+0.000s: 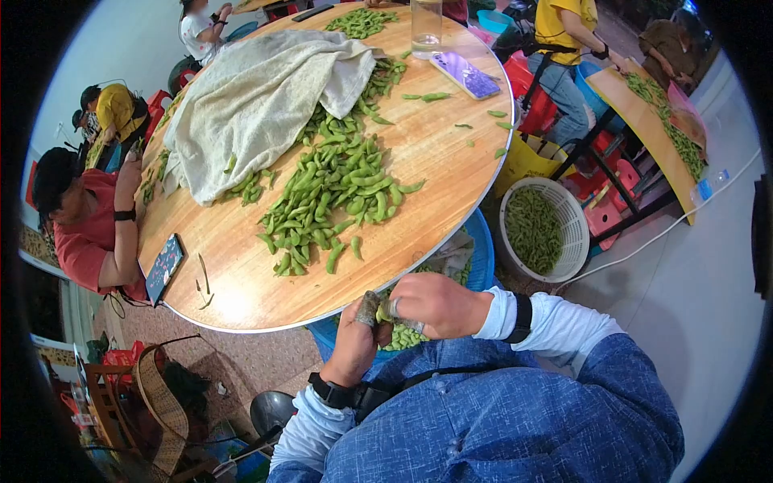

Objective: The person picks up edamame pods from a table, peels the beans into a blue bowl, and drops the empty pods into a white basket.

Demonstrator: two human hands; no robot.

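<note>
Over the near edge of the table, my left hand (353, 348) and my right hand (441, 304) meet with fingers closed on a green soybean pod (384, 309). A dark, worn wrapping covers my left thumb, and something pale is around a right fingertip. Below them, a blue basket (483, 251) holds shelled green beans (403, 338), partly hidden by my hands and the table rim. A loose heap of soybean pods (326, 197) lies on the round wooden table (435, 153) ahead of me.
A pale towel (250, 105) covers part of the pods. Phones (467, 74) (165, 270) and a glass (427, 32) rest on the table. A white basket of pods (584, 233) stands on the floor at right. Other people sit left and work at a bench (684, 193).
</note>
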